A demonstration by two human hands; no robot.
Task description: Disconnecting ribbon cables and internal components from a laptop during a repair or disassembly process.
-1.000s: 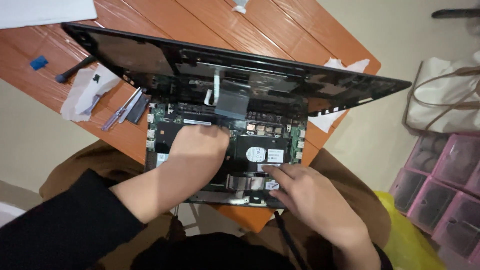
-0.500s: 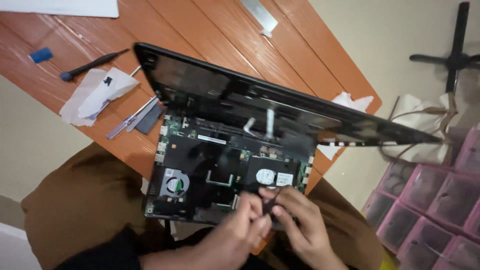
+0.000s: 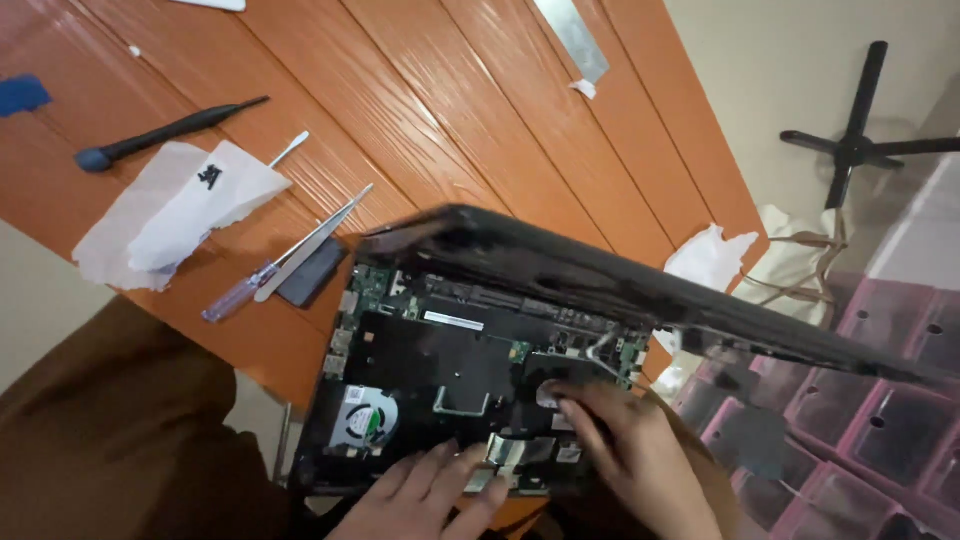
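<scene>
An opened black laptop (image 3: 440, 360) lies at the near edge of the orange wooden table (image 3: 440, 110), its circuit board and round cooling fan (image 3: 362, 418) exposed. The black cover panel (image 3: 620, 285) is tilted up over the far side. My left hand (image 3: 425, 495) rests flat on the near edge of the board, fingers spread beside a silver ribbon part (image 3: 515, 452). My right hand (image 3: 625, 445) presses its fingertips on the board's right part, near a white label. Neither hand grips anything that I can see.
On the table to the left lie a screwdriver with a clear handle (image 3: 240, 290), metal tweezers (image 3: 310, 245), a small black card (image 3: 315, 272), torn white paper (image 3: 170, 215) and a black spudger (image 3: 165, 132). Pink plastic drawers (image 3: 880, 400) and a black stand base (image 3: 855, 145) are at the right.
The view has shifted and the cover panel now looks tilted lower over the board. My hands, which met at the near edge, have parted: left flat, right reaching onto the right side.
</scene>
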